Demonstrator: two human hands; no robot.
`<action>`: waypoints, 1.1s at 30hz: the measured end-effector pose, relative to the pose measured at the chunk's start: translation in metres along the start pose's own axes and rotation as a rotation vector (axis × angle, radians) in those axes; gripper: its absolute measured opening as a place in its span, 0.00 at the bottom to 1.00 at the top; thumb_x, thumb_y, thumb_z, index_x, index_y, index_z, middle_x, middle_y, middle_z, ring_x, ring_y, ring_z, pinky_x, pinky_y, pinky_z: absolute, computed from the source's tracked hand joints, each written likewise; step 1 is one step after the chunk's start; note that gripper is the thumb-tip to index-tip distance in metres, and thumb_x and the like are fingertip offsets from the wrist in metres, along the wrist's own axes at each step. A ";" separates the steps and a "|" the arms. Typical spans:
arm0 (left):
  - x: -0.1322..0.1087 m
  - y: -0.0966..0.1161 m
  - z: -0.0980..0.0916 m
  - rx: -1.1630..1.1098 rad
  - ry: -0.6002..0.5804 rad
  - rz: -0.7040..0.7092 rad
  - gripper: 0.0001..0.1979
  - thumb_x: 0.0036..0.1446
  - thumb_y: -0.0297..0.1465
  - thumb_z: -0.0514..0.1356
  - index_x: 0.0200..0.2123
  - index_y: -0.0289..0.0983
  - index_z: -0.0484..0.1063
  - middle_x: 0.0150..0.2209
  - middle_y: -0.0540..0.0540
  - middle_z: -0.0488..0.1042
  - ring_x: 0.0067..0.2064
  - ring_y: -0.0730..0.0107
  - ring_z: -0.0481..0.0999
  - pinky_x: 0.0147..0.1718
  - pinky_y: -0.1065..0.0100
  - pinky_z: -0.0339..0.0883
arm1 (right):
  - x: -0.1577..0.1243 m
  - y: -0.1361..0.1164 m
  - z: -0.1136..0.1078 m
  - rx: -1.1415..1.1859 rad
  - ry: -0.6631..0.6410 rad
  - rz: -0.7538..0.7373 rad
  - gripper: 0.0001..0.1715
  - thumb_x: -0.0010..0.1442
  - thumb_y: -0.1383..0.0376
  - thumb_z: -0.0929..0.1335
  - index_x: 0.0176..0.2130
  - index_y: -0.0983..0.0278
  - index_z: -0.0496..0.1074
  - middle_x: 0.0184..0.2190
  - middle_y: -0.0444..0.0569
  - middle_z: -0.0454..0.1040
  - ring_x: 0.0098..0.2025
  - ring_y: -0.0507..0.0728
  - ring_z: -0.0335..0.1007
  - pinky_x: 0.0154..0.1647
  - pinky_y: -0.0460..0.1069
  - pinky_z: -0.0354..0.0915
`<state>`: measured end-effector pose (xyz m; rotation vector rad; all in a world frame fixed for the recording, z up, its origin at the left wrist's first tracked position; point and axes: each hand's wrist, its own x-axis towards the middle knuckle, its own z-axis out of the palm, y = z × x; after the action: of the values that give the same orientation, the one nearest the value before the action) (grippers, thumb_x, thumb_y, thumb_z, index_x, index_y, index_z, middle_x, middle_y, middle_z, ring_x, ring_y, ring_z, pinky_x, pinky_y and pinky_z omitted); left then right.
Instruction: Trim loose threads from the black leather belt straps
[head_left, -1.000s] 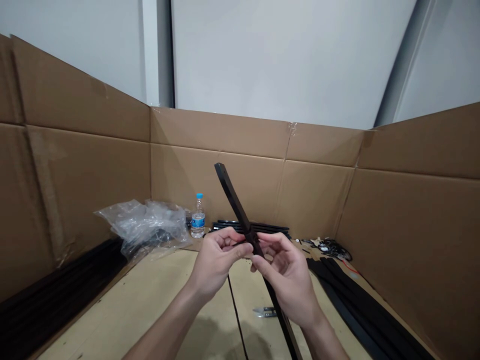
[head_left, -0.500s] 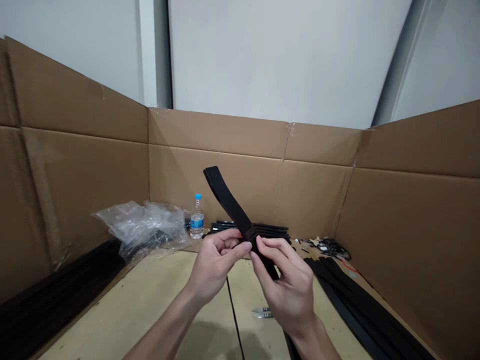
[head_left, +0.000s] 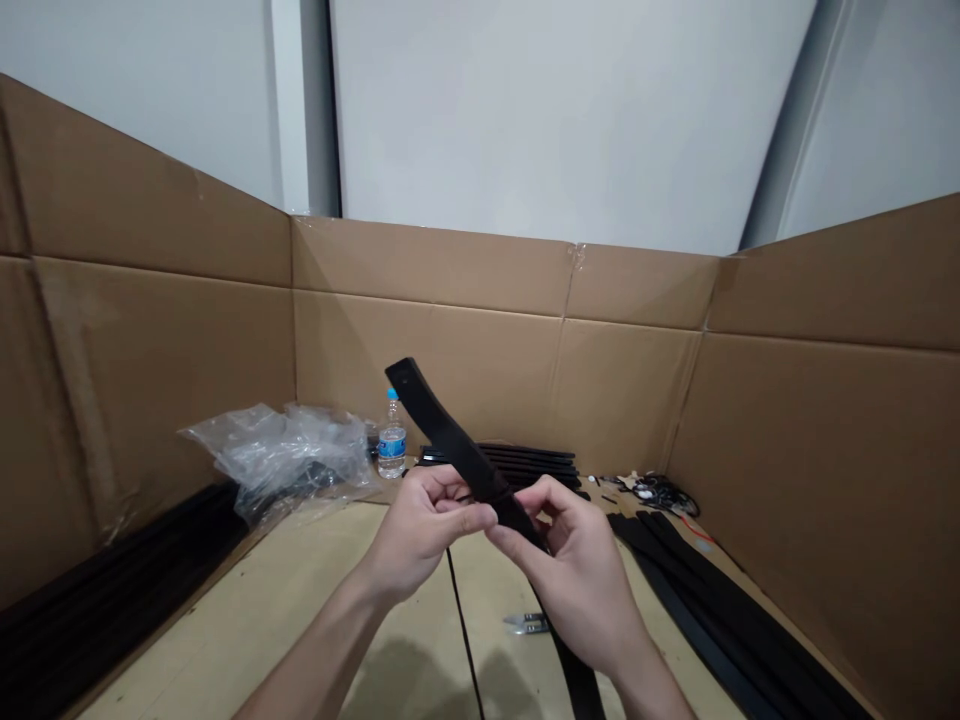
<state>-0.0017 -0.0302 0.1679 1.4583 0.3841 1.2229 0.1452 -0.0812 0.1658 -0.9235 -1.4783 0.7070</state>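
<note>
A long flat black bar (head_left: pixel 442 430) crosses between my hands, with a small hole near its raised upper end. My left hand (head_left: pixel 427 525) pinches it at the middle between thumb and fingers. Just beside it, my right hand (head_left: pixel 577 590) grips the same stretch from the other side. The bar's lower part runs down behind my right hand towards the tabletop. Where my fingers cover the bar, its shape is hidden.
Cardboard walls (head_left: pixel 427 270) surround a pale table (head_left: pixel 247 610). A water bottle (head_left: pixel 391 437) and crumpled clear plastic (head_left: pixel 277 450) stand at the back, beside stacked black bars (head_left: pixel 499 465). More black bars lie at left (head_left: pixel 112 570) and right (head_left: pixel 712 600). Small metal snips (head_left: pixel 525 622) lie below my right hand.
The bar's upper end has tilted further left and lower, and my hands have shifted slightly left with it.
</note>
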 end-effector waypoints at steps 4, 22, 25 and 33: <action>0.000 0.000 0.002 -0.074 0.000 -0.023 0.12 0.41 0.34 0.72 0.25 0.32 0.77 0.22 0.47 0.74 0.22 0.74 0.68 0.22 0.72 0.63 | 0.000 0.006 0.004 0.197 -0.106 0.005 0.15 0.56 0.59 0.72 0.30 0.61 0.63 0.28 0.43 0.70 0.30 0.53 0.69 0.24 0.45 0.65; -0.002 -0.008 0.016 -0.139 0.073 -0.094 0.19 0.41 0.38 0.71 0.21 0.35 0.65 0.16 0.50 0.72 0.19 0.69 0.72 0.19 0.71 0.65 | 0.006 0.011 0.009 0.446 -0.048 0.130 0.24 0.61 0.49 0.66 0.25 0.63 0.58 0.16 0.40 0.69 0.12 0.44 0.56 0.11 0.39 0.49; -0.002 -0.008 0.012 -0.126 0.114 -0.080 0.21 0.42 0.41 0.71 0.22 0.36 0.62 0.14 0.52 0.69 0.15 0.74 0.67 0.15 0.74 0.57 | 0.005 0.008 0.006 0.478 -0.171 0.056 0.17 0.60 0.55 0.69 0.31 0.62 0.60 0.24 0.43 0.74 0.18 0.47 0.66 0.16 0.40 0.59; -0.003 -0.007 0.020 -0.089 0.319 0.073 0.22 0.39 0.37 0.72 0.23 0.36 0.61 0.15 0.57 0.67 0.14 0.81 0.64 0.14 0.79 0.53 | 0.000 0.013 0.006 0.312 -0.189 -0.008 0.13 0.61 0.62 0.67 0.38 0.58 0.56 0.28 0.39 0.73 0.14 0.44 0.62 0.12 0.38 0.57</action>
<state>0.0164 -0.0407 0.1643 1.2114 0.4879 1.5187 0.1411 -0.0744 0.1539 -0.6251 -1.4806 1.0089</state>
